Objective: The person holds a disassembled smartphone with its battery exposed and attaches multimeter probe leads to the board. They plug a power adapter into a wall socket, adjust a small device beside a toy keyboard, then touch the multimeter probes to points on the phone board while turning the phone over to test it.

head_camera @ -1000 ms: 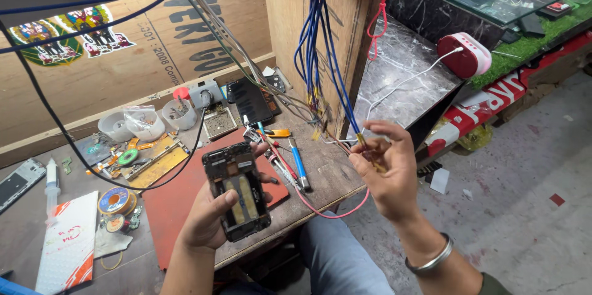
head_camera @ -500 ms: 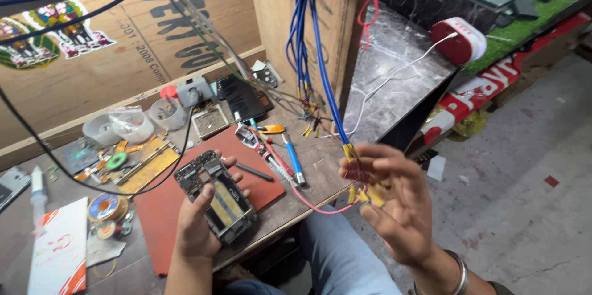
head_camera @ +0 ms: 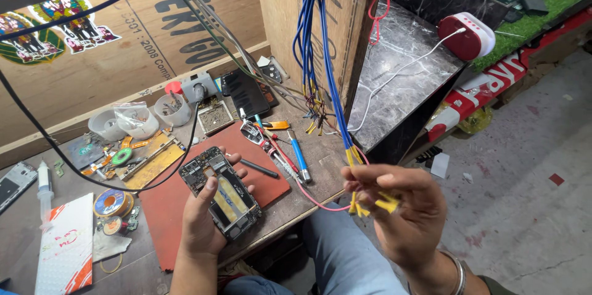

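My left hand (head_camera: 203, 221) holds an opened phone (head_camera: 219, 191) with its back cover off, circuit board and yellowish battery showing, above the red work mat (head_camera: 179, 208). My right hand (head_camera: 404, 208) is raised to the right of the bench, its fingers closed on the ends of a blue cable bundle (head_camera: 327, 73) that hangs down from above; yellow connector tips (head_camera: 385, 202) stick out between the fingers. A thin pink wire (head_camera: 314, 199) loops from the bench toward that hand.
A blue-handled screwdriver (head_camera: 298, 158), tweezers (head_camera: 262, 141) and a dark pen-like tool (head_camera: 259, 168) lie on the wooden bench. Plastic cups (head_camera: 139, 121), solder wire reel (head_camera: 112, 202), a syringe (head_camera: 44, 187) and a dark phone (head_camera: 246, 93) sit further back. A red-white device (head_camera: 467, 36) rests on the marble shelf.
My right hand has come lower and nearer the camera with the yellow-tipped blue cables. The left hand with the opened phone has stayed over the mat.
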